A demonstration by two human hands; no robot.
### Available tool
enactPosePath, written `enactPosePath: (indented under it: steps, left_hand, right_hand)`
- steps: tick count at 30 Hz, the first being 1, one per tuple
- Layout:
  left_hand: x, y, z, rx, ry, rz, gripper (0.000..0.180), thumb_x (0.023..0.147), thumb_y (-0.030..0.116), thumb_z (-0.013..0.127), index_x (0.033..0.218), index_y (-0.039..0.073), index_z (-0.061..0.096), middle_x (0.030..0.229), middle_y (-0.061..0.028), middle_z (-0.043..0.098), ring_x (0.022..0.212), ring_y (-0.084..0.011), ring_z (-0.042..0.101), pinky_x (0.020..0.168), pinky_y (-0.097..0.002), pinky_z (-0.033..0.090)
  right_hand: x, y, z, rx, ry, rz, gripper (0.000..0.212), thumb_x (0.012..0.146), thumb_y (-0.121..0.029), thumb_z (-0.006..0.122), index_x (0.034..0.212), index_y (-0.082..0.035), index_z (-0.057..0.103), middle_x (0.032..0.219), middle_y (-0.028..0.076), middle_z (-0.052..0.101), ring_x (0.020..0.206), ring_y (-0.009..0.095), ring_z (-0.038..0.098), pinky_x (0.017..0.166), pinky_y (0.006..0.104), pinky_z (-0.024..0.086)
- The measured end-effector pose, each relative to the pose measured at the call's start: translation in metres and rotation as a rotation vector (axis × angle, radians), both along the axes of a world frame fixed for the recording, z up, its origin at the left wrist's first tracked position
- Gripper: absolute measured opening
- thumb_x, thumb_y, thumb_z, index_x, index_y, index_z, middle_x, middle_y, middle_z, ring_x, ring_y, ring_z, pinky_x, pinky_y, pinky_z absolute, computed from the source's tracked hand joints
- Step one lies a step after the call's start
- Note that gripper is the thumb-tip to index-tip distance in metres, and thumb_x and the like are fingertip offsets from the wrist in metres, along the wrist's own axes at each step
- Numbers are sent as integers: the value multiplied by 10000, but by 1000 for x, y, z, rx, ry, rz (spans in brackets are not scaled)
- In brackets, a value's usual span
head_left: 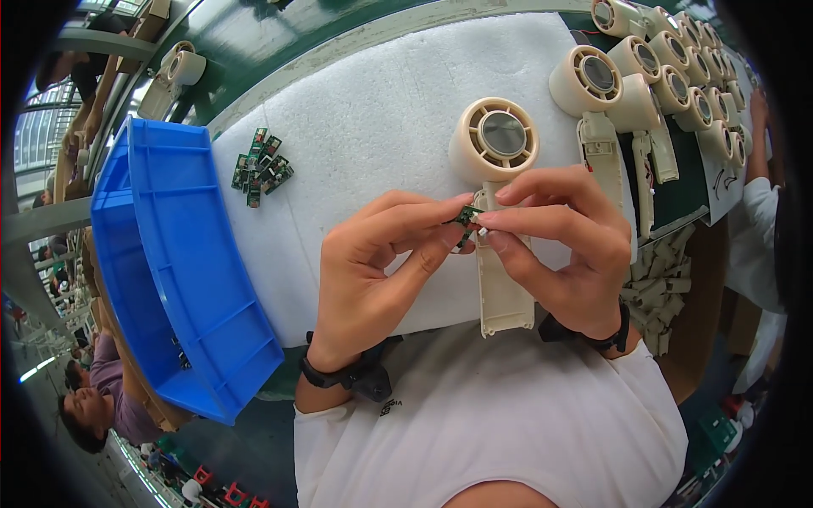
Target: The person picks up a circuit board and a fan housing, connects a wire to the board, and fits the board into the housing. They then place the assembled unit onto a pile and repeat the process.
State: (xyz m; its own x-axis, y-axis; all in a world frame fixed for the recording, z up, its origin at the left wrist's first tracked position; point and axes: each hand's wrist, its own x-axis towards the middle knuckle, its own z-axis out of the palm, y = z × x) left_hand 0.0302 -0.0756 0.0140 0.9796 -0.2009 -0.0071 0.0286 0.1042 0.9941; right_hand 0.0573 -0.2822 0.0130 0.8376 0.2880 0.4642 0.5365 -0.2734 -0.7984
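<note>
A small green circuit board [465, 217] is pinched between the thumb and fingers of my left hand [368, 267]. My right hand [580, 254] closes its thumb and index finger on a tiny white connector [483, 230] at the board's right edge. Whether the connector is seated in the board cannot be made out. Just beyond my fingers lies a cream handheld fan [462, 151] with a round grille and a grey disc at its centre. Its open handle shell [506, 296] runs toward me beneath my hands, partly hidden by them.
Several green boards [257, 169] lie heaped on the white foam sheet [373, 102]. At left stands a blue bin [212, 271]. More cream fans [584, 80] crowd the far right, above a box of cream handle covers [659, 292]. Other people are around the bench.
</note>
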Motion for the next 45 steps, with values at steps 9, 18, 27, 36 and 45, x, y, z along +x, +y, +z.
enactPosePath:
  steps: [9, 18, 27, 36, 45]
  left_hand:
    - [1, 2, 0, 1, -10, -17, 346, 923, -131, 606, 1246, -30, 678, 1108, -138, 659, 1013, -207, 693, 892, -315, 578]
    - [0, 1, -3, 19, -32, 11, 350, 919, -141, 598, 1240, -27, 681, 1121, -136, 656, 1021, -212, 693, 898, -314, 578]
    - [0, -1, -6, 107, -125, 34, 373, 888, -152, 627, 1219, 2, 704, 1106, -124, 672, 982, -202, 706, 868, -306, 582]
    - [0, -6, -5, 423, -379, 105, 389, 824, -150, 698, 1150, 55, 753, 1039, -136, 710, 893, -228, 722, 756, -289, 579]
    - [-17, -18, -5, 599, -569, 328, 420, 768, -153, 752, 1140, 42, 755, 1052, -155, 707, 886, -223, 721, 710, -283, 583]
  right_hand:
    - [-1, 4, -2, 42, -58, 18, 356, 713, 101, 772, 1024, -71, 741, 941, 52, 758, 726, 131, 627, 640, 241, 497]
    - [-1, 3, -2, -42, 8, 5, 395, 751, 65, 762, 1113, -87, 720, 891, -9, 751, 650, 104, 530, 561, 235, 416]
    - [-2, 2, -11, -45, 36, -49, 351, 806, 2, 785, 1136, -94, 714, 857, -11, 736, 630, 92, 493, 545, 230, 385]
    - [-1, -2, -8, -61, 33, -60, 338, 808, -29, 813, 1127, -87, 716, 841, -4, 739, 600, 75, 480, 515, 225, 371]
    - [5, 2, -2, 27, -78, -37, 331, 792, -22, 834, 1098, -67, 716, 881, 8, 762, 573, 45, 497, 462, 196, 322]
